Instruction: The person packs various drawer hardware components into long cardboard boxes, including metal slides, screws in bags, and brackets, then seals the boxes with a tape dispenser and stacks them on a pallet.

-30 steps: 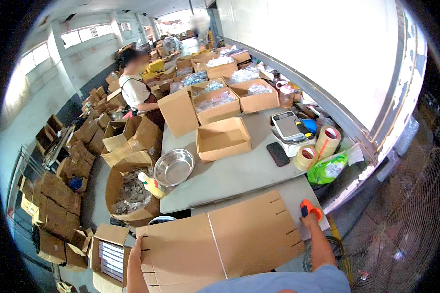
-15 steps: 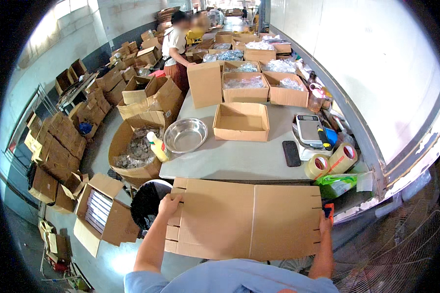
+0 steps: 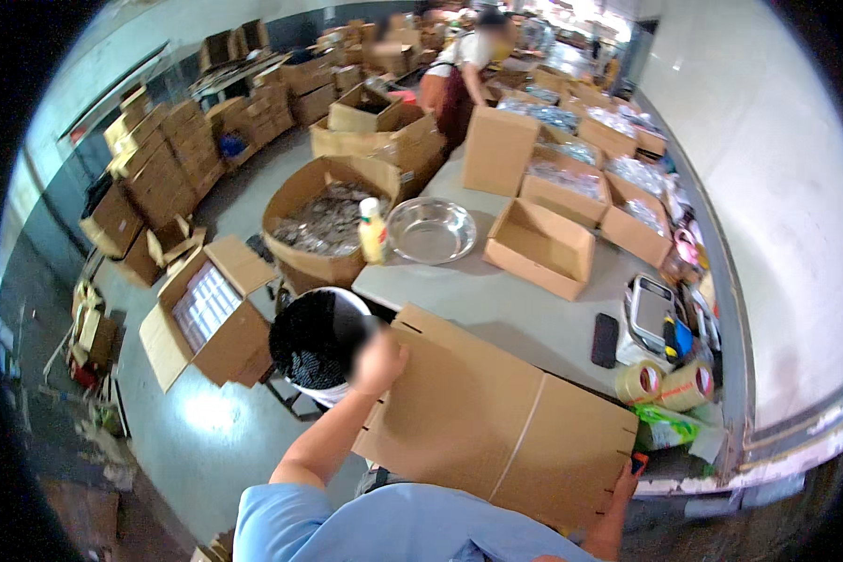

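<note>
A flattened cardboard box (image 3: 478, 403) with slotted ends and a pale line across it lies tilted in front of me, over the near edge of the table. My left hand (image 3: 381, 363) is closed on its left edge, beside a white bucket (image 3: 351, 304) of black pieces; the fingertips are partly blurred. My right hand (image 3: 624, 482) grips the right edge. A small orange-and-dark object (image 3: 639, 463) shows at the right hand's fingers; its kind is unclear.
The grey table (image 3: 440, 286) holds a steel bowl (image 3: 431, 230), a yellow bottle (image 3: 372, 232), an open carton (image 3: 539, 247), a phone (image 3: 604, 339), a scale (image 3: 652, 304) and tape rolls (image 3: 687, 384). Filled cartons (image 3: 564, 185) stand beyond. A person (image 3: 459, 66) leans at the far left side.
My view has turned left, so the table appears further right and slanted. The flattened box now tilts down to the right, with both hands still at its edges. The person leans further over the cartons.
</note>
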`<state>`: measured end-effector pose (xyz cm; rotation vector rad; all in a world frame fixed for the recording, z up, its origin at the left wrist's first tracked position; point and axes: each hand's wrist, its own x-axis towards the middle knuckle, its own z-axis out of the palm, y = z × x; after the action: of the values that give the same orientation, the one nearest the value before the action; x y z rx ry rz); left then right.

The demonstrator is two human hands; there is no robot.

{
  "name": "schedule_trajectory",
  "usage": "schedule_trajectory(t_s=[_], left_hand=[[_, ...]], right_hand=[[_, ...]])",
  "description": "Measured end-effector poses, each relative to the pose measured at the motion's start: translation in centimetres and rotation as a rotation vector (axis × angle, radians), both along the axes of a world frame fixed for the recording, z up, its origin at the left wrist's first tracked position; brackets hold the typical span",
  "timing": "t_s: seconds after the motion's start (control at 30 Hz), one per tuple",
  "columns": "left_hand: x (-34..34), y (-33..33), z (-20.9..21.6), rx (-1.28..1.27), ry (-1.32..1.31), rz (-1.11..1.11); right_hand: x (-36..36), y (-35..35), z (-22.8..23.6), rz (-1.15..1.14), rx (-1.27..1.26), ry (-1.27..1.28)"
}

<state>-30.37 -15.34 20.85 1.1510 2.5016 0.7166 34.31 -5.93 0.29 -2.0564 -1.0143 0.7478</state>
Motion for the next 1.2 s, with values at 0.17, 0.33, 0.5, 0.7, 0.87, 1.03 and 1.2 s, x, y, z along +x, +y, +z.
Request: schedule_trajectory(t_s=[0.17,0.33,0.5,0.7,0.87,1.03,1.2], left_hand=[[-0.8,-0.2,-4.9,0.002,-0.103,0.041],[-0.5,0.5,-8.7,0.017,0.379,-0.041],[7.8,2.8,-8.4,-0.044,0.248,-0.44],[15.8,5.1,-7.9,0.046,0.39,-0.75],[15.9,5.1,-9.1,0.202,0.398,-0.748],[15.4,5.0,-9.6,0.212,0.382,-0.682],[15.9,6.5,-7.9,0.265,0.469,-0.685]], right_hand=[[-2.7,0.8,2.5,0.04,0.189,0.081],[-8.1,-0.3,4.2,0.125,-0.019,-0.247],[-13.4,-1.7,8.6,0.042,0.215,-0.452],[-22.1,5.3,13.9,0.668,0.604,-0.393],[-29.2,13.2,10.9,0.687,0.525,-0.693],[-28.7,20.8,15.4,0.718,0.172,-0.523],[-13.8,30.4,16.7,0.131,0.471,-0.939]])
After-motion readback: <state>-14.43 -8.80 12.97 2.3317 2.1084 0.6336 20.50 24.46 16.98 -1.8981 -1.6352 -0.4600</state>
